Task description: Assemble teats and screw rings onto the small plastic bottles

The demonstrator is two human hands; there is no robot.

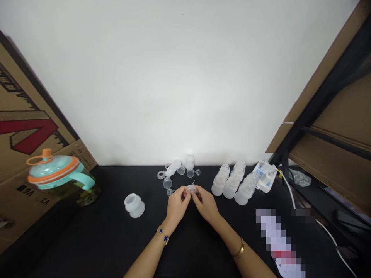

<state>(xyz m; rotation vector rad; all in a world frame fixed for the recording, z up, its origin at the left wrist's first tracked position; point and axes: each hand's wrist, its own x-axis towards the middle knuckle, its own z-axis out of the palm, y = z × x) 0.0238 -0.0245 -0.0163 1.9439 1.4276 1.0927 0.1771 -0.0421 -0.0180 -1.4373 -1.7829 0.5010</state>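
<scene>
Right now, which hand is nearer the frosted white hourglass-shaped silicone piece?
Left hand: it sits to the right of the frosted white hourglass-shaped silicone piece, not touching. The right hand is farther, past the left hand.

A large red V-shaped sign point(29, 133) marks the cardboard box point(26, 173); its smaller black print is unreadable.

A makeshift work corner, with black table point(87, 231), white wall point(174, 77), cardboard carton point(29, 116) and metal shelving point(327, 127)

The black tabletop point(95, 235) holds frosted plastic bottles point(233, 181), a silicone cup point(134, 205), and a corded white device point(264, 177).
</scene>
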